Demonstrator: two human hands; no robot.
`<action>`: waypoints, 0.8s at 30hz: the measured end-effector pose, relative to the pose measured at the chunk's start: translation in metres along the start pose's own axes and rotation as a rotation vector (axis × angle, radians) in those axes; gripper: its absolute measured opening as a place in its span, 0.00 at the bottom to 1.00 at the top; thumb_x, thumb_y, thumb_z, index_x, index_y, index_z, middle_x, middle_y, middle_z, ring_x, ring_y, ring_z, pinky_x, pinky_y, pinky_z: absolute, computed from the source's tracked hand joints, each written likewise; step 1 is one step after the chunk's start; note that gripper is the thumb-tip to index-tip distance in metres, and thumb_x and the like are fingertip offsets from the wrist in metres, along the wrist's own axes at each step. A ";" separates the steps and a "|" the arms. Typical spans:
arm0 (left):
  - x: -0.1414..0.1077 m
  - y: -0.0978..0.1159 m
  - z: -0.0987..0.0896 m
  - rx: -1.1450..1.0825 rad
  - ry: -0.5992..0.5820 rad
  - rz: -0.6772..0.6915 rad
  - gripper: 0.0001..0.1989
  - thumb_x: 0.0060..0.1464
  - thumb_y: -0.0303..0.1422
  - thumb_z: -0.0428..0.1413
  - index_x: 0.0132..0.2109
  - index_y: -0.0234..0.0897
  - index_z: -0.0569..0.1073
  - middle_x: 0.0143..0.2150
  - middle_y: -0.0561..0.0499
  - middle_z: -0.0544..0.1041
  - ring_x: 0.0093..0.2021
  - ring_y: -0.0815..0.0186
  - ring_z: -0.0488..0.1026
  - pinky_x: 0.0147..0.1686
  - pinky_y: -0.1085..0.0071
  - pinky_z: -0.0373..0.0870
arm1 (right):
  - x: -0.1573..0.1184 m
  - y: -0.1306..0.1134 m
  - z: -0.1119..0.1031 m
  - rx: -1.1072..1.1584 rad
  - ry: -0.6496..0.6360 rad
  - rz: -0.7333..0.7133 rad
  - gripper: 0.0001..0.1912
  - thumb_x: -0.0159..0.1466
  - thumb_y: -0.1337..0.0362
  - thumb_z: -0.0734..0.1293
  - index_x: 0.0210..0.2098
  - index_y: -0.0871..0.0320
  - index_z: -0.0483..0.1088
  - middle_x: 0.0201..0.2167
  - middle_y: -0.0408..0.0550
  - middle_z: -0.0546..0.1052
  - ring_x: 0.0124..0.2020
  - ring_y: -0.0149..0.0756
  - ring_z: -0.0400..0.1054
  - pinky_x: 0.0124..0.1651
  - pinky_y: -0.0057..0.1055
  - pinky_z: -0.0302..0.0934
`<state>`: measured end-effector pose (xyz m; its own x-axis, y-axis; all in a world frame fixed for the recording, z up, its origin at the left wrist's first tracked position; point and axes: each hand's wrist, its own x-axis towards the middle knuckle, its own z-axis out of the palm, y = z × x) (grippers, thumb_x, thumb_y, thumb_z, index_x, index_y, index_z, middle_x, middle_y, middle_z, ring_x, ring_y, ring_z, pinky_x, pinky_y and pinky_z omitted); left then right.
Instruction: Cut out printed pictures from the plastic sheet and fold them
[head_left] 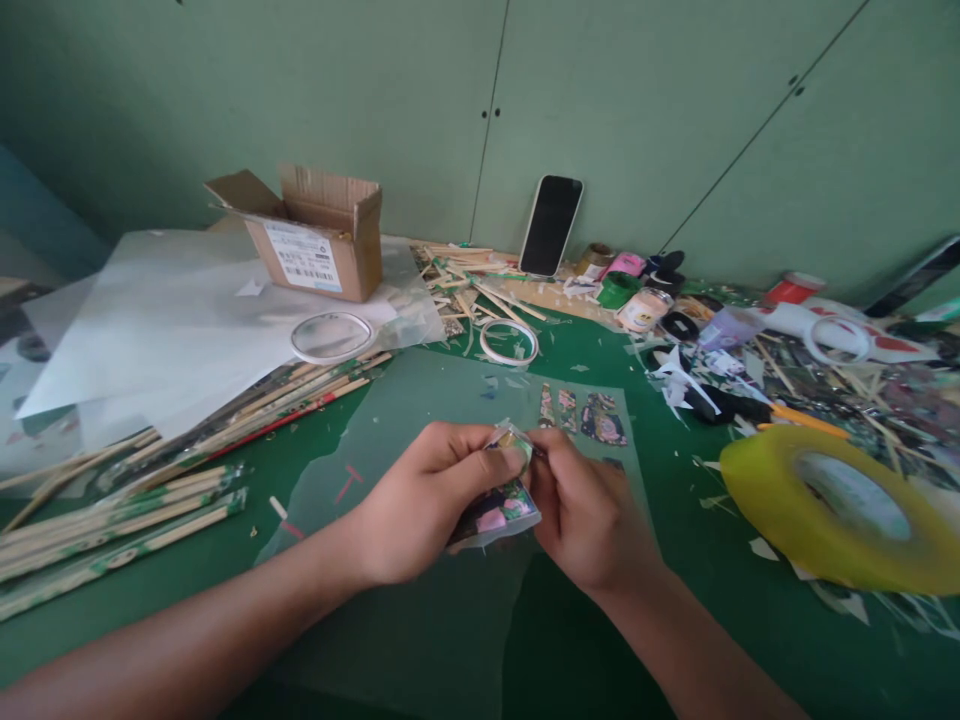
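The green counter (694, 570) is carrying a translucent sheet (427, 400). Above it, the left hand (409, 500) is gripping a floral-patterned piece (504, 512) while the right hand (600, 510) is pinching its corner, seemingly working the clear edge, though fingers are hiding details. The next move is probably calling for steady left support and light right fingertips. Small floral cutouts (604, 420) are lying just beyond.

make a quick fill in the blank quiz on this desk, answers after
The left hand and right hand hold a piece printed with pink ____.
The open cardboard box stands to the ____ of the phone.
The large tape roll is colored ____.

Missing words: flowers; left; yellow.
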<state>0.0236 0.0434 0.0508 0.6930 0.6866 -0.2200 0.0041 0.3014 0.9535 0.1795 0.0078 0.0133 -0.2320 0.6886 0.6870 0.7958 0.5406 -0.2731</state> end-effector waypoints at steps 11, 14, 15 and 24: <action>0.001 0.002 0.001 -0.042 -0.041 0.002 0.19 0.56 0.42 0.54 0.24 0.34 0.63 0.16 0.60 0.57 0.17 0.77 0.48 0.17 0.77 0.46 | 0.001 -0.004 0.001 0.016 0.013 0.016 0.07 0.65 0.71 0.55 0.38 0.58 0.63 0.21 0.44 0.74 0.16 0.30 0.65 0.20 0.27 0.52; 0.000 0.001 0.001 -0.050 -0.046 0.014 0.19 0.57 0.43 0.53 0.24 0.34 0.64 0.17 0.59 0.58 0.17 0.77 0.49 0.17 0.77 0.45 | 0.000 -0.003 0.000 0.033 0.011 0.021 0.07 0.65 0.71 0.55 0.37 0.58 0.64 0.20 0.43 0.73 0.16 0.30 0.65 0.20 0.26 0.53; 0.000 0.001 0.001 -0.043 -0.043 0.010 0.19 0.57 0.43 0.53 0.24 0.34 0.64 0.16 0.59 0.58 0.17 0.77 0.49 0.17 0.77 0.45 | 0.000 -0.003 0.000 0.035 0.010 0.025 0.08 0.65 0.72 0.55 0.37 0.58 0.64 0.20 0.43 0.72 0.16 0.30 0.64 0.19 0.26 0.52; -0.001 0.005 -0.001 0.003 -0.047 -0.030 0.19 0.57 0.41 0.53 0.23 0.34 0.62 0.16 0.60 0.57 0.17 0.77 0.49 0.18 0.77 0.46 | 0.001 -0.003 0.000 0.012 0.011 0.003 0.08 0.65 0.71 0.55 0.37 0.58 0.63 0.19 0.43 0.72 0.16 0.30 0.63 0.19 0.27 0.52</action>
<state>0.0224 0.0446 0.0556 0.7259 0.6452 -0.2381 0.0269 0.3193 0.9473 0.1768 0.0069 0.0149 -0.2230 0.6850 0.6936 0.7898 0.5440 -0.2834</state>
